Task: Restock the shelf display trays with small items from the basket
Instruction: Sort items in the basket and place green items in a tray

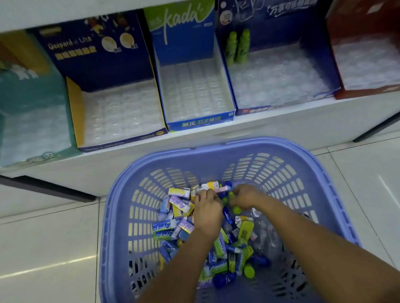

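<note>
A purple plastic basket (292,152) stands on the floor below the shelf, holding several small erasers (173,206) in boxed and bottle-shaped packs. Both of my hands reach into it at the far side of the pile. My left hand (208,210) lies palm down over the items, fingers curled among them. My right hand (243,196) has its fingers bent around small green bottle-shaped erasers (232,195). What each hand holds is partly hidden. On the shelf, the dark blue tray (280,80) holds two green bottle erasers (238,45). The "kada" tray (194,92) shows only its clear insert.
Further display trays line the shelf: a navy and yellow one (116,113), a teal one (28,125) at the left, a red one (370,61) at the right. White tiled floor (46,247) surrounds the basket. A dark shelf base edge (48,186) runs at left.
</note>
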Demonstrator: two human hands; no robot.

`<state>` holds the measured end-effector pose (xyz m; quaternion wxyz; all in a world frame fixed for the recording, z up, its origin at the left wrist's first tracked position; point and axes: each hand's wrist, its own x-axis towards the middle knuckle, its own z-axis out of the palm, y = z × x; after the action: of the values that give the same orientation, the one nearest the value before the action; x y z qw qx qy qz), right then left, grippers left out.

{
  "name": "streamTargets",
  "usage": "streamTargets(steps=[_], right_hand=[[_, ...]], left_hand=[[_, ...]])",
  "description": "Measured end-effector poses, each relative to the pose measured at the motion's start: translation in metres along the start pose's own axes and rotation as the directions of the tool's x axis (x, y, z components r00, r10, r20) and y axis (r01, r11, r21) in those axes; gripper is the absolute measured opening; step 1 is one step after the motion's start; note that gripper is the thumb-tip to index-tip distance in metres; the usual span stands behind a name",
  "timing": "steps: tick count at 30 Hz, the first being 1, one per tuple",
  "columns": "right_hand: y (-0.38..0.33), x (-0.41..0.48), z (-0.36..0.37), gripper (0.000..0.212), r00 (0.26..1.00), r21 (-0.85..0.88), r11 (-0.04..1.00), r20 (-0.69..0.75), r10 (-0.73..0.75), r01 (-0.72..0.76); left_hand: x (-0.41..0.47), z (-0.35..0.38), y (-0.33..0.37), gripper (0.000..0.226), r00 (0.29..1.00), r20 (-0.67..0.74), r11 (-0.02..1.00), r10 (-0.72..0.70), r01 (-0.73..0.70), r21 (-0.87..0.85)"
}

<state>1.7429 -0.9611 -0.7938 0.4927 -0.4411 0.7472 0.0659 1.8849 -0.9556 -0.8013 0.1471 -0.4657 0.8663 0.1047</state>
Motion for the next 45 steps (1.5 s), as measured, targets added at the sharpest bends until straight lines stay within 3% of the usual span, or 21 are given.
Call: streamTargets(steps=[4, 6, 9, 12, 15, 19, 21, 24, 28, 33, 36, 38, 41, 45], right_hand=[[0.013, -0.035, -0.033, 0.04, 0.983, 0.399, 0.916, 0.151, -0.104, 0.036], [0.014, -0.058, -0.053, 0.032, 0.968, 0.577, 0.814, 0.158, -0.193, 0.068], [0.008, -0.088, -0.082, 0.018, 0.938, 0.699, 0.687, 0.068, -0.339, 0.198], [-0.006, -0.116, -0.106, 0.016, 0.894, 0.727, 0.587, -0.083, -0.439, 0.356], [-0.023, -0.143, -0.127, 0.018, 0.838, 0.692, 0.503, -0.291, -0.462, 0.518], [-0.042, -0.17, -0.146, 0.016, 0.723, 0.574, 0.44, -0.538, -0.433, 0.691], [-0.05, -0.178, -0.15, 0.014, 0.684, 0.507, 0.469, -0.62, -0.384, 0.723], [-0.059, -0.187, -0.156, 0.029, 0.665, 0.439, 0.553, -0.678, -0.313, 0.708], [-0.067, -0.195, -0.163, 0.047, 0.682, 0.406, 0.625, -0.672, -0.29, 0.666], [-0.074, -0.195, -0.171, 0.058, 0.645, 0.28, 0.75, -0.723, -0.246, 0.6], [-0.08, -0.195, -0.174, 0.061, 0.619, 0.198, 0.81, -0.749, -0.239, 0.552], [-0.08, -0.198, -0.178, 0.053, 0.646, 0.284, 0.733, -0.715, -0.267, 0.618], [-0.075, -0.204, -0.187, 0.033, 0.695, 0.476, 0.526, -0.612, -0.377, 0.705], [-0.074, -0.198, -0.193, 0.027, 0.729, 0.466, 0.569, -0.529, -0.434, 0.677]], left_hand=[[0.002, -0.011, -0.007, 0.036, 0.999, 0.033, 0.996, 0.01, -0.007, -0.089], [0.002, -0.026, -0.011, 0.033, 0.997, 0.077, 0.961, -0.033, 0.053, -0.271], [-0.001, -0.06, -0.02, 0.032, 0.986, 0.123, 0.733, -0.109, 0.164, -0.661], [-0.005, -0.1, -0.035, 0.02, 0.989, 0.151, 0.549, 0.006, 0.123, -0.827], [-0.012, -0.144, -0.045, 0.008, 0.992, 0.076, 0.339, 0.098, 0.038, -0.94], [-0.021, -0.185, -0.04, 0.018, 0.995, -0.048, -0.047, 0.09, -0.043, -0.998], [-0.024, -0.198, -0.035, 0.016, 0.984, -0.098, -0.201, 0.146, -0.067, -0.977], [-0.024, -0.209, -0.026, 0.009, 0.973, -0.163, -0.364, 0.16, -0.095, -0.926], [-0.022, -0.222, -0.012, 0.015, 0.991, -0.089, -0.425, 0.104, -0.037, -0.905], [-0.02, -0.232, 0.0, 0.025, 0.975, -0.125, -0.28, 0.184, -0.07, -0.957], [-0.016, -0.234, 0.003, 0.033, 0.975, -0.125, -0.337, 0.186, -0.057, -0.94], [-0.01, -0.235, 0.002, 0.043, 0.976, -0.092, -0.435, 0.196, 0.002, -0.9], [-0.004, -0.236, 0.0, 0.036, 0.974, -0.08, -0.52, 0.214, 0.044, -0.853], [0.0, -0.236, -0.001, 0.034, 0.968, -0.149, -0.409, 0.204, -0.054, -0.911]])
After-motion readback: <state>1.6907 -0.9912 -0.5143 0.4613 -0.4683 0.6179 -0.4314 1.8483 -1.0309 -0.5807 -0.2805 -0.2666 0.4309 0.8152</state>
